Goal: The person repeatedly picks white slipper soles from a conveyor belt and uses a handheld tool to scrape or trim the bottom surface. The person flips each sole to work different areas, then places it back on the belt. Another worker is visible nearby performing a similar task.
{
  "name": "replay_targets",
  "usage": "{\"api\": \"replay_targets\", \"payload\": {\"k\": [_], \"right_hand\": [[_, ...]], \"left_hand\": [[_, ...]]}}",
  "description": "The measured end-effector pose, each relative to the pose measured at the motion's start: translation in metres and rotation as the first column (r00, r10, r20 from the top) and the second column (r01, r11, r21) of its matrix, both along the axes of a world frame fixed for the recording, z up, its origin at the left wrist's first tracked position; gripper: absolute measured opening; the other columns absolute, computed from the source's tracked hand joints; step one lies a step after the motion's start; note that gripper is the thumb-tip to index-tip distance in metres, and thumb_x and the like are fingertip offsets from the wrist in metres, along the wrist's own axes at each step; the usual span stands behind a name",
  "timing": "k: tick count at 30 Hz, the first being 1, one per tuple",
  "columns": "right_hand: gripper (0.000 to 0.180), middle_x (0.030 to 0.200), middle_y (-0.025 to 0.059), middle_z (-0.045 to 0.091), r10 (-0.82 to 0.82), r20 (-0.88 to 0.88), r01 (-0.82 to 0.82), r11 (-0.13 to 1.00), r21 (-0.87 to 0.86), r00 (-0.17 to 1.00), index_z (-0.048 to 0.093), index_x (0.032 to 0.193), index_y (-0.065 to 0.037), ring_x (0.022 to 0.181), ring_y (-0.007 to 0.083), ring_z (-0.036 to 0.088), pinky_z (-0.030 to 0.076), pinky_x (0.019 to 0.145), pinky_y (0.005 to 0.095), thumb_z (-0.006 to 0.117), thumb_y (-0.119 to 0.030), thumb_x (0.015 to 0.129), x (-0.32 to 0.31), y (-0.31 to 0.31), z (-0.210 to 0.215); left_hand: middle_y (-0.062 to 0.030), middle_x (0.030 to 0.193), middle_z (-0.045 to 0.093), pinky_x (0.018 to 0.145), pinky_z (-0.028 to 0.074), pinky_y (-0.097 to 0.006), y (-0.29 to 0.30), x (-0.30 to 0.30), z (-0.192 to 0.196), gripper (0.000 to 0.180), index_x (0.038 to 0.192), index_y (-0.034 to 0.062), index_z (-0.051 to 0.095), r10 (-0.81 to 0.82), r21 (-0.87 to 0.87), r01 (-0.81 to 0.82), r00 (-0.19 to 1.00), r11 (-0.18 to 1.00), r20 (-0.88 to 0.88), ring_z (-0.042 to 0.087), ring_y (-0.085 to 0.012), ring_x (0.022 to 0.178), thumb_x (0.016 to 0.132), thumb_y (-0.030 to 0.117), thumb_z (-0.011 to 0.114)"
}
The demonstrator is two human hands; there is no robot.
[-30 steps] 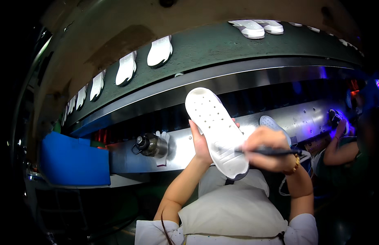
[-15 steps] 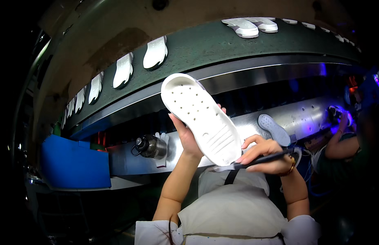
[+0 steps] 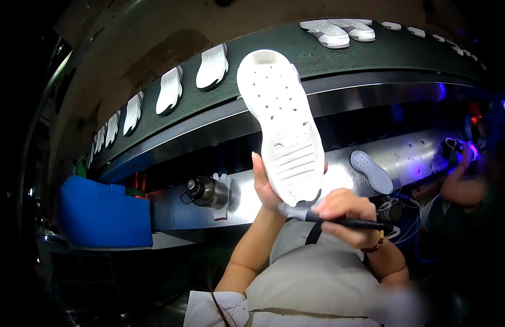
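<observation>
My left hand [image 3: 267, 188] grips a white shoe sole [image 3: 289, 131] along its lower part, thumb on the left edge, fingertips showing on the right. The sole stands nearly upright, with small holes in its upper half and raised ribs lower down. My right hand [image 3: 350, 212] is closed around a black-handled brush [image 3: 361, 224]. Its pale, motion-blurred tip lies at or just below the sole's lower end; whether it touches cannot be told.
Ahead runs a green conveyor belt [image 3: 323, 65] carrying white soles [image 3: 169, 90]. On the metal ledge [image 3: 241, 188] stand a dark bottle [image 3: 208, 192] and, at right, another sole [image 3: 371, 171]. A blue box [image 3: 102, 212] is at left. A co-worker's hand [image 3: 466, 154] shows far right.
The sole has moved up and right and turned more upright. My left hand now holds it nearer its lower end. The brush tip has shifted left and blurs with motion.
</observation>
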State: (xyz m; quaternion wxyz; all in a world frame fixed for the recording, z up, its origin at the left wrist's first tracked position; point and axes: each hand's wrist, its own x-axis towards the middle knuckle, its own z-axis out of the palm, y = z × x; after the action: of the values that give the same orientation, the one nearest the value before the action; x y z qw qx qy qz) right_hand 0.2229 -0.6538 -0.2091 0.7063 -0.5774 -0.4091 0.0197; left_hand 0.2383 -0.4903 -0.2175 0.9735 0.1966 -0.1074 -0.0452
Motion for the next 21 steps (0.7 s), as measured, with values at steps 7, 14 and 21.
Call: {"api": "replay_targets", "payload": {"k": [7,14,21], "right_hand": [[0.019,0.084,0.0118,0.061,0.061,-0.025,-0.062,0.996,-0.057,0.998,0.06,0.083,-0.001,0.08,0.0191,0.057,0.044,0.074,0.0275,0.063,0.004,0.065,0.025,-0.011,0.003],[0.015,0.085,0.013,0.062,0.077,-0.146,-0.085,0.995,-0.05,0.986,0.062,0.082,0.0,0.08,0.0189,0.059,0.045,0.072,0.0266,0.064,0.002,0.067,0.048,-0.025,0.01],[0.016,0.085,0.0128,0.063,0.222,-0.04,-0.226,0.959,-0.174,0.974,0.061,0.083,0.002,0.079,0.0199,0.062,0.048,0.071,0.0265,0.065,0.001,0.067,0.061,-0.036,0.02]], "left_hand": [[-0.0182,0.12,0.043,0.077,0.044,-0.052,0.002,0.004,0.002,0.071,0.129,0.0082,0.029,-0.024,0.157,0.02,0.999,0.987,0.023,0.051,-0.0384,0.097,0.08,0.06,0.028],[-0.0203,0.118,0.046,0.092,0.036,-0.038,0.011,-0.003,-0.007,0.064,0.124,-0.0057,0.031,-0.035,0.258,0.033,0.999,0.966,0.003,0.048,-0.0291,0.107,0.079,0.04,0.037],[-0.0189,0.111,0.049,0.085,0.041,-0.033,0.018,0.003,0.008,0.061,0.122,-0.0052,0.032,-0.186,0.437,0.201,0.979,0.877,-0.078,0.053,-0.0235,0.098,0.074,0.027,0.052]]}}
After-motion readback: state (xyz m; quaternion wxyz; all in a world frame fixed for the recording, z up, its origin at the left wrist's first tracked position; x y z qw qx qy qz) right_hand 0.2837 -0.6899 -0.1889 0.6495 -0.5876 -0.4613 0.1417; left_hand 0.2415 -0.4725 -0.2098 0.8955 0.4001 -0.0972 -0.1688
